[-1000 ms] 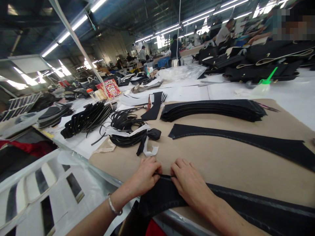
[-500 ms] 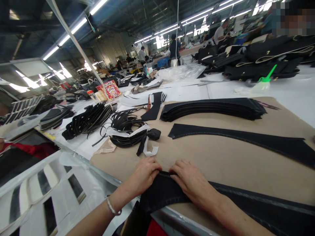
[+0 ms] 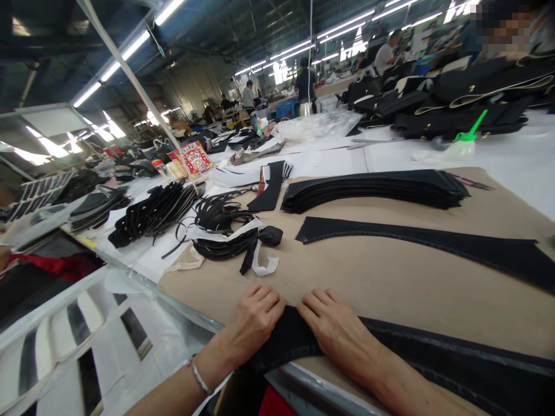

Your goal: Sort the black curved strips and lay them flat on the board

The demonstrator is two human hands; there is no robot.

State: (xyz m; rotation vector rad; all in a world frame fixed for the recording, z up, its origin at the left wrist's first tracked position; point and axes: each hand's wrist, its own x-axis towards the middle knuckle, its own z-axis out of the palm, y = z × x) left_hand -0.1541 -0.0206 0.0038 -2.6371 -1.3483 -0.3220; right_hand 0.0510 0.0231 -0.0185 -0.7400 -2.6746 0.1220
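Both hands grip the far edge of a long black leather piece (image 3: pixel 299 341) at the table's near edge. My left hand (image 3: pixel 256 316), with a silver bracelet at the wrist, is closed on its left end. Close beside it, my right hand (image 3: pixel 332 323) is closed on the same edge, with the fingertips curled over it. The piece runs off to the right under my right forearm, and its lower left end hangs past the table edge. Beyond my hands, a second curved black leather piece (image 3: pixel 403 232) lies flat on the tan board (image 3: pixel 347 268).
A stack of curved black pieces (image 3: pixel 373 192) lies farther back, with scissors (image 3: pixel 470 182) at its right. Coiled black strips (image 3: pixel 229 242) sit left of centre. A green-tipped bottle (image 3: pixel 466 141) stands at the back right. Black pieces with white edges (image 3: pixel 156 214) are heaped left.
My hands have shifted slightly toward me, with fingers curled further over the leather's edge. The folded-up strip between them now lies flatter. The other pieces stay in place.
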